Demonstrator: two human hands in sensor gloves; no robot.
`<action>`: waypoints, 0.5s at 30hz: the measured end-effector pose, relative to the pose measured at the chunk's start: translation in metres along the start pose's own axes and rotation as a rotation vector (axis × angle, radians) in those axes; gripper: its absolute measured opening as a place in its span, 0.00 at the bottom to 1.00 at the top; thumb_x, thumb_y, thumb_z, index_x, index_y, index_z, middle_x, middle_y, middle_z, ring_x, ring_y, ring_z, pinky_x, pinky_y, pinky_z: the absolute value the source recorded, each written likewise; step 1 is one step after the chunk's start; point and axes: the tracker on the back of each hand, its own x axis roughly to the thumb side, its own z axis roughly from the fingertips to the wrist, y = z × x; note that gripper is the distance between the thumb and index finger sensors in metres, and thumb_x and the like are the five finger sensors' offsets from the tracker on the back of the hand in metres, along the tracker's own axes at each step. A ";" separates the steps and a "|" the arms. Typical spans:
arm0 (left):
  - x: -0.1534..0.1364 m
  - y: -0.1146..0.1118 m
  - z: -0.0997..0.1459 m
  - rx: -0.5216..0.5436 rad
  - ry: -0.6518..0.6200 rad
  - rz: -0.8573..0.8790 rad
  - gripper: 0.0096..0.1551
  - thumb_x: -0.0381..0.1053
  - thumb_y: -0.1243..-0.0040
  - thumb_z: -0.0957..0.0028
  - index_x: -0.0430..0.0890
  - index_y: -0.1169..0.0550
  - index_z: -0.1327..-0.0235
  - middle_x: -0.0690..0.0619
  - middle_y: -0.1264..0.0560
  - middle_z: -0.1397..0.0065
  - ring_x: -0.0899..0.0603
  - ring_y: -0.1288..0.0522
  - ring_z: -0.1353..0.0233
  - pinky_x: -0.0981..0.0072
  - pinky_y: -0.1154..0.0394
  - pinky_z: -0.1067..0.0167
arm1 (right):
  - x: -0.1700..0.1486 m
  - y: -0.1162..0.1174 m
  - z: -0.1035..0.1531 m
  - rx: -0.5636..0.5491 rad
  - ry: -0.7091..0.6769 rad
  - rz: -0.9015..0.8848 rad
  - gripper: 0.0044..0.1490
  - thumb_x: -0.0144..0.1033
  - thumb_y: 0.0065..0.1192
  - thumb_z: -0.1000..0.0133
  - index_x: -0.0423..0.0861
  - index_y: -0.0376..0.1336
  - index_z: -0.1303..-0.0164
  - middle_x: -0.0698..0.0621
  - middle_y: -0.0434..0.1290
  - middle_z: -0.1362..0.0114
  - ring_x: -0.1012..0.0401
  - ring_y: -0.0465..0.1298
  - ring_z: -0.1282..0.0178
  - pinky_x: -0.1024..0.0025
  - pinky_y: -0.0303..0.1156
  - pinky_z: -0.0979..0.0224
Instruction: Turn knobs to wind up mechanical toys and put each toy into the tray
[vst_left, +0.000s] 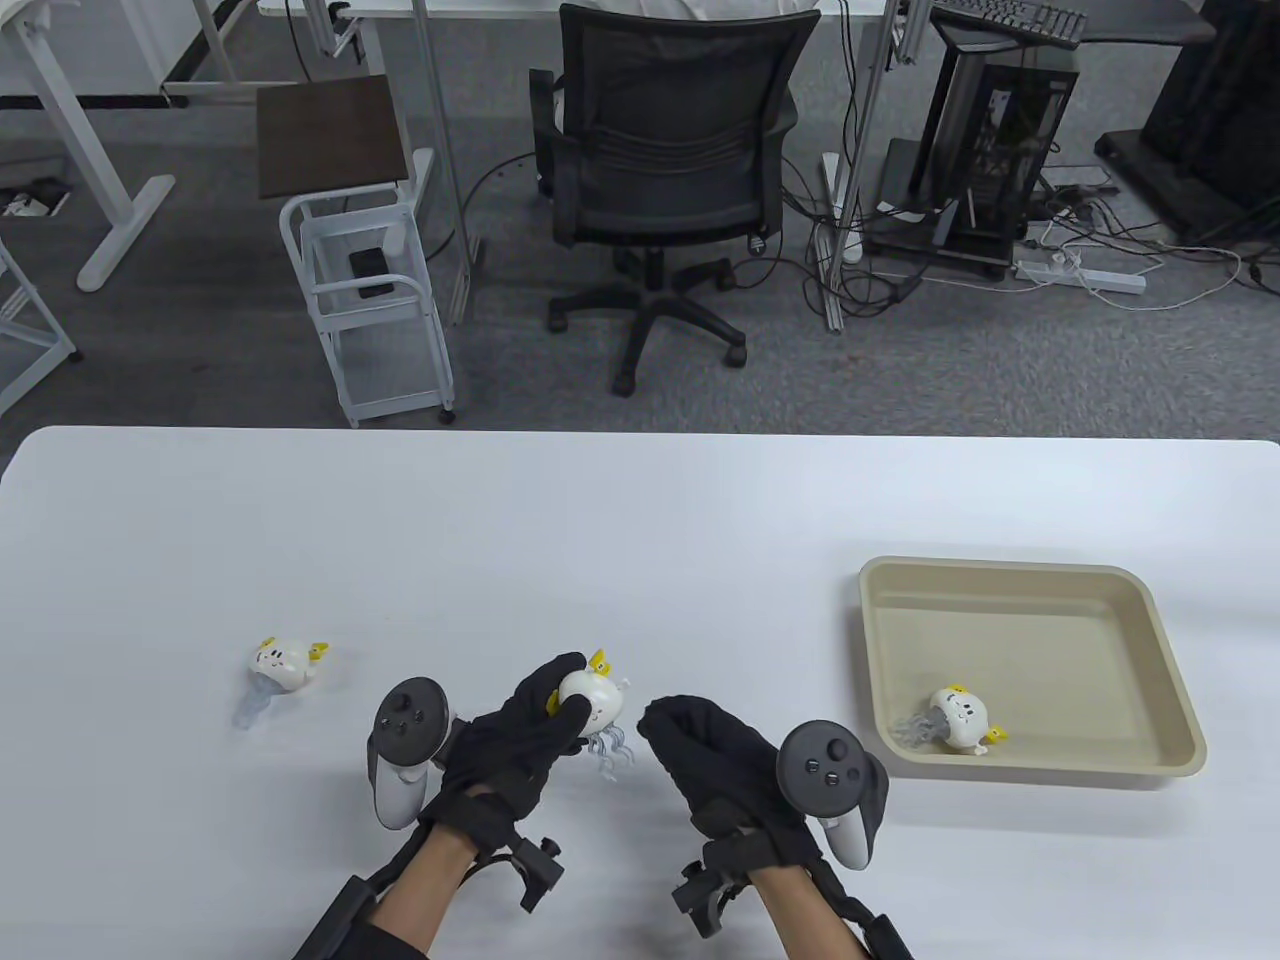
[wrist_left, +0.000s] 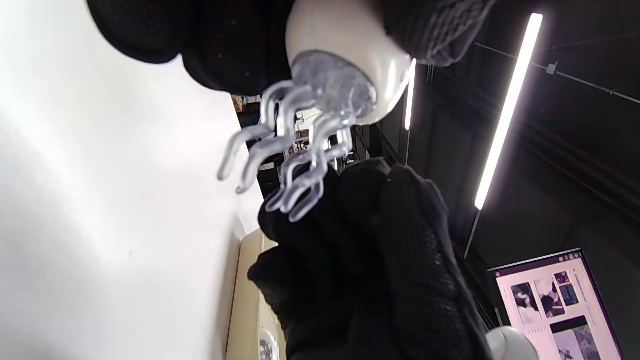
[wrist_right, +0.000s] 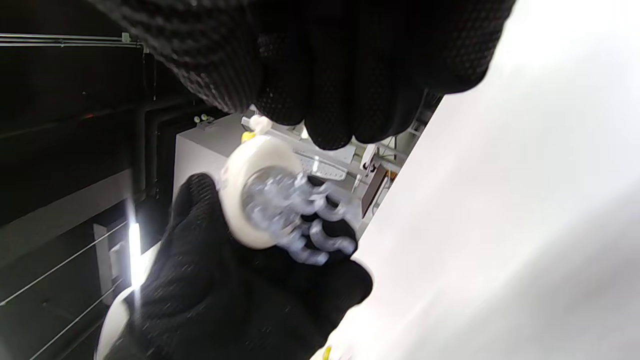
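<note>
My left hand (vst_left: 565, 690) grips a white jellyfish toy (vst_left: 592, 698) with yellow knobs just above the table, its clear tentacles (vst_left: 612, 748) hanging free. In the left wrist view the toy (wrist_left: 345, 45) sits between my fingers (wrist_left: 225, 45) at the top. My right hand (vst_left: 680, 730) hovers just right of the toy with fingers curled, holding nothing. The right wrist view shows the toy (wrist_right: 250, 200) in my left hand (wrist_right: 225, 300), apart from my right fingers (wrist_right: 350, 75). A beige tray (vst_left: 1000, 567) at the right holds one toy (vst_left: 958, 718). Another toy (vst_left: 280, 665) lies on the table at the left.
The white table (vst_left: 640, 520) stretches back to its far edge. Beyond it on the floor stand a black office chair (vst_left: 660, 150) and a white cart (vst_left: 370, 290).
</note>
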 end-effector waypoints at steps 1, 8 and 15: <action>0.000 0.000 0.000 -0.010 -0.001 -0.007 0.48 0.62 0.42 0.43 0.30 0.35 0.23 0.41 0.24 0.31 0.34 0.21 0.39 0.40 0.24 0.40 | -0.002 -0.001 -0.001 0.008 0.011 -0.027 0.27 0.46 0.65 0.30 0.40 0.66 0.30 0.39 0.74 0.30 0.44 0.77 0.37 0.56 0.75 0.33; 0.003 -0.004 -0.003 -0.110 -0.027 -0.054 0.45 0.63 0.39 0.44 0.32 0.31 0.26 0.42 0.22 0.32 0.34 0.21 0.39 0.39 0.24 0.40 | -0.010 0.003 -0.005 0.084 0.048 -0.151 0.31 0.47 0.66 0.30 0.39 0.64 0.26 0.41 0.75 0.31 0.46 0.78 0.39 0.57 0.76 0.34; 0.010 -0.010 0.000 -0.143 -0.084 -0.230 0.44 0.62 0.37 0.45 0.36 0.31 0.23 0.43 0.23 0.29 0.33 0.23 0.37 0.39 0.26 0.37 | -0.017 0.005 -0.004 0.077 0.129 -0.187 0.24 0.45 0.66 0.31 0.37 0.71 0.40 0.44 0.80 0.44 0.50 0.82 0.52 0.61 0.79 0.45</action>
